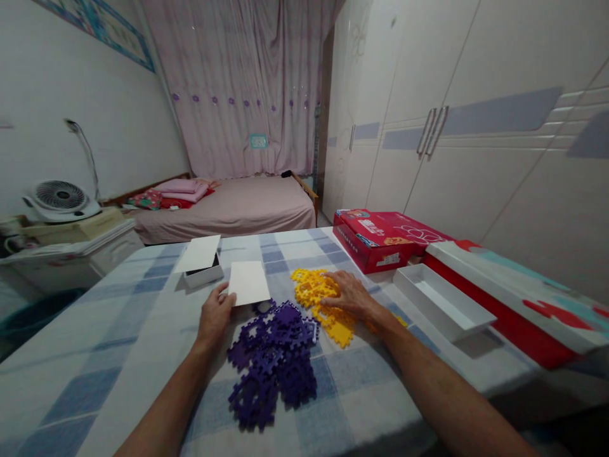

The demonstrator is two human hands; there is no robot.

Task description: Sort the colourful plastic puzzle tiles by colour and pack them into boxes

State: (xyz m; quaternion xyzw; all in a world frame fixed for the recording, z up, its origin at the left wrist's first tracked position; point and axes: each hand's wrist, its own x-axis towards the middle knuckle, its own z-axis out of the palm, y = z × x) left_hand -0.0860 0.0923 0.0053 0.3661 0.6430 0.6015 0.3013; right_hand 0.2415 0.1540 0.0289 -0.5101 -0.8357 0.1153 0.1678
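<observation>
On cloth (109, 343), yellow pieces (307, 285) loose, white tray (428, 309) open, white box (204, 277) (part-covered)

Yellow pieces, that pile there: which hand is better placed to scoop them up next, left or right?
Probably the right hand: it is on the yellow pieces. The left hand is farther away, gripping the white panel, with purple pieces nearer to it.

The left hand (216, 312) and right hand (351, 294) are bare, with slender fingers. Both forearms (174, 393) are uncovered as far as they show, lean, widening smoothly from narrower wrists (203, 343).
</observation>
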